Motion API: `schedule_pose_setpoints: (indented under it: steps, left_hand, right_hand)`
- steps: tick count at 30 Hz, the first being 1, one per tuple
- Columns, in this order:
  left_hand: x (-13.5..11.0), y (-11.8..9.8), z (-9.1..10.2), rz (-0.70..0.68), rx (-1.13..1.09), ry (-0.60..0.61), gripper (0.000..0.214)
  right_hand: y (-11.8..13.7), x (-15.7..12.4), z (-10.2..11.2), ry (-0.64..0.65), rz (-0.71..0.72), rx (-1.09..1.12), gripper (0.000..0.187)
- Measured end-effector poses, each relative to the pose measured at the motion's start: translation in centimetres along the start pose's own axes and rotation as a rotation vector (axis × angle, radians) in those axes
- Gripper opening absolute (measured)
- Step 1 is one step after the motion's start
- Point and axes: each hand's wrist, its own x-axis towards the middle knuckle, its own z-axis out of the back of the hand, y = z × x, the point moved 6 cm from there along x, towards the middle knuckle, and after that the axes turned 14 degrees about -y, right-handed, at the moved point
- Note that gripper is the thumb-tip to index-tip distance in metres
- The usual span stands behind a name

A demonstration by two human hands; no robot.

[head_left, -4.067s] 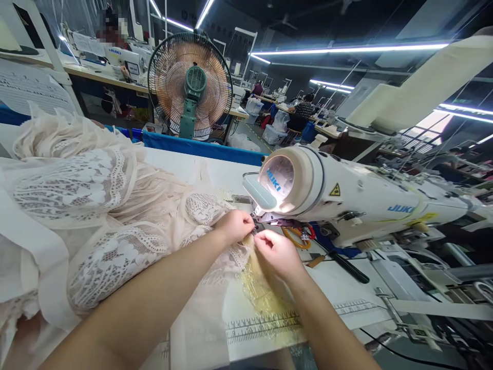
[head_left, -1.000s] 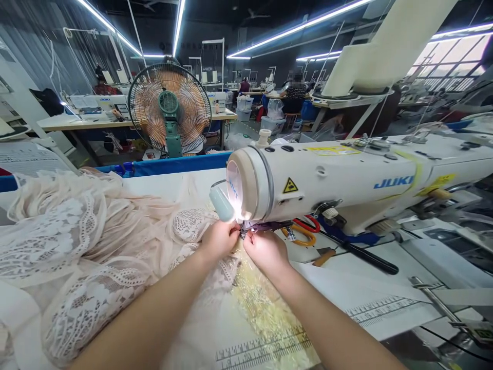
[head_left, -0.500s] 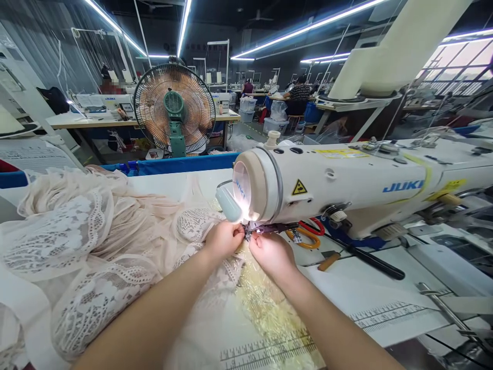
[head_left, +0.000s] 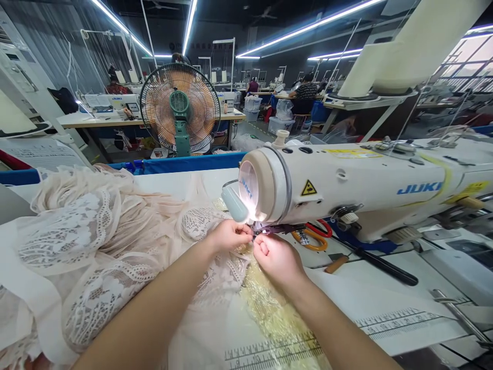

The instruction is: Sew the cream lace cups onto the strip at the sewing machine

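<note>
My left hand point(head_left: 231, 236) is closed in a pinch just left of the needle area of a white sewing machine point(head_left: 323, 177). It grips the edge of a pale lace bra point(head_left: 221, 275), which hangs below the hand onto the table. My right hand point(head_left: 280, 255) is closed with curled fingers at the right of the needle, nearly touching the left fingertips. What its fingers pinch is too small and hidden to make out. Under both hands runs a strip of yellowish, shiny film point(head_left: 269, 303). The machine's lamp point(head_left: 234, 204) lights the spot.
More lace bras point(head_left: 84, 231) are heaped at the left. Orange-handled scissors point(head_left: 314, 240), a small wooden-handled tool point(head_left: 337, 264) and a black bar point(head_left: 389, 267) lie right of my hands. A ruler strip point(head_left: 269, 352) marks the table's front. A fan point(head_left: 179, 105) stands beyond.
The view has shifted a little, so everything sits slightly further right. My right fingers are more curled than before. Both hands remain at the needle.
</note>
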Motion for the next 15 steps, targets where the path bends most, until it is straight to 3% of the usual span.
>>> schedule_pose_setpoints:
  steps: [4,15]
  left_hand:
    - [-0.26,-0.51,0.1,0.031,-0.07,0.057,0.017]
    - [-0.11,-0.01,0.01,0.007,0.011,0.014,0.016]
  right_hand:
    - [0.14,-0.09,0.22,0.014,-0.009,0.048,0.023]
    - [-0.49,-0.15,-0.53,0.039,-0.015,0.081,0.016]
